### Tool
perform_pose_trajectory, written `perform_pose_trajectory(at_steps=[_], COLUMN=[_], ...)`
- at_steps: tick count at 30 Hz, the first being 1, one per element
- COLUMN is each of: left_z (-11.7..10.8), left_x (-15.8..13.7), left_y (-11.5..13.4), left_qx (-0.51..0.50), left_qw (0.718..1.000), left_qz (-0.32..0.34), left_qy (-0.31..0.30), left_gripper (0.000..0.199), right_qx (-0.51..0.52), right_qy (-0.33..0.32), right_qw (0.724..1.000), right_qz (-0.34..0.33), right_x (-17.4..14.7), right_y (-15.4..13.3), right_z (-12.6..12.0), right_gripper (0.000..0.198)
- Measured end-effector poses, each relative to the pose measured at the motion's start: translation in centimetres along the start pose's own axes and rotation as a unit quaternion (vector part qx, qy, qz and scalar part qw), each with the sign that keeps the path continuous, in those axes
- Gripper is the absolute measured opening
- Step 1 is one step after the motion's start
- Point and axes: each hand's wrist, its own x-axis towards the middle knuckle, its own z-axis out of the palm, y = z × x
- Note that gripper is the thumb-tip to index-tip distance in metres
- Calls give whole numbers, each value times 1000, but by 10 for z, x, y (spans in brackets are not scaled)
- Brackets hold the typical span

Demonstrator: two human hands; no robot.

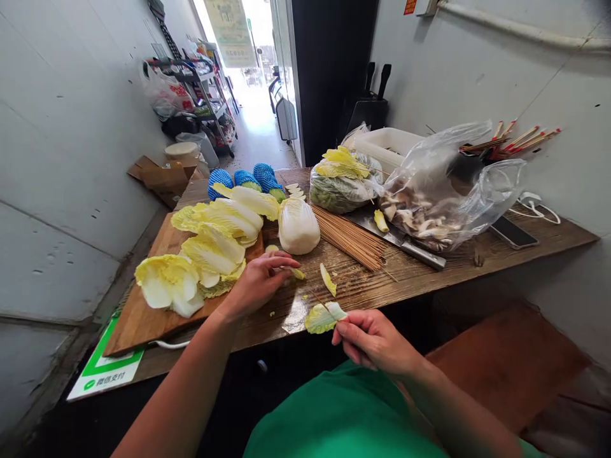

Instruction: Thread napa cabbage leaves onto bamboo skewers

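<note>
My right hand (370,337) is closed in a pinch at the front edge of the table. Between its fingers is a small cabbage leaf piece (321,319), with a thin wooden skewer across it. My left hand (262,280) reaches over the wood, fingers closed on a small yellow cabbage piece (298,274), partly hidden by the fingers. Beyond that hand stands a pale cabbage head (298,227). A loose cabbage strip (328,280) lies between my two hands. To its right is a bundle of wooden skewers (351,238).
Large cabbage leaves (214,248) cover a cutting board (128,331) at left. Behind are vegetables in blue foam nets (244,180). At right lie a cleaver (420,252), a clear bag of mushrooms (424,219) and a phone (514,231). A leaf-topped bag (341,187) sits at the back.
</note>
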Motion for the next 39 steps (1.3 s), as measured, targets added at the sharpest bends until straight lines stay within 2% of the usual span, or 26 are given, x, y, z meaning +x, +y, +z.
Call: perform_pose_trajectory(at_steps=[6,9,12,15,18,20,23,28,30,34,39], left_z=[8,8,12,22,37,46,53,50,46,42,43], left_x=[-4,-5,-7,-15,-25,-29,-33,-36,-38,-41,-44], left_y=[3,6,7,8,11,13,15,17,20,26,30], left_qx=[-120,-202,-301,-408,-511,-550,-569,-503,-488,-532,-585], left_qw=[992,976,941,897,836,812,804,846,849,808,765], left_qz=[-40,-53,-90,-131,-169,-174,-165,-172,-193,-224,-249], left_qy=[0,-57,-122,-111,-110,-88,-42,-47,-64,-119,-105], left_gripper=[50,48,32,22,28,27,18,17,18,16,12], right_qx=[56,62,71,87,96,95,72,1,-16,-28,-27], right_qy=[-6,-22,-38,-40,-31,-27,-16,5,4,-1,12], right_qw=[998,998,997,995,995,995,997,1000,1000,1000,1000], right_qz=[13,8,16,15,8,6,-2,-14,-9,3,0], right_x=[16,14,11,9,8,5,-1,-15,-19,-21,-20], right_y=[5,5,7,10,12,11,8,-1,-3,-2,-1], right_z=[-8,-9,-7,-4,-1,2,5,5,3,-2,-2], right_gripper=[34,34,35,36,36,37,38,42,41,42,42])
